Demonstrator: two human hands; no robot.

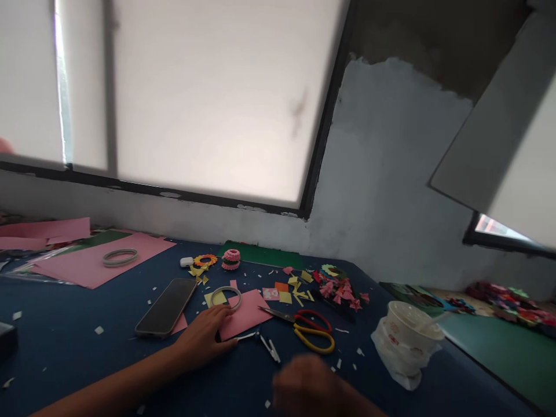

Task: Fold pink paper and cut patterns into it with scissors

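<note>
Resting low on the surface (82, 362), the left hand (206, 333) had its fingertips at the near rim of the ring (239, 297), which lay at one o'clock from the knuckles, partly over a yellow slip (209, 299) and the pink sheet (249, 314). Its grip was wide, the thumb parted from the fingers and pointing toward three o'clock, its tip just beside one leg of the compass (272, 350). Whether the fingertips pressed on the ring or merely brushed it, I could not tell. Light, even pressure seemed the better handling: a thin ring on loose paper would likely have skidded under a hard push, dragging the sheet along. The right hand (306, 383), at four o'clock from the left, was blurred and looked curled; I could not tell what, if anything, its grip held. The compass, legs spread between the two hands, called for care, as a point could have pricked a finger. The scissors (297, 318) lay at three o'clock, tips over the sheet, so any low sweep that way was best avoided.
</note>
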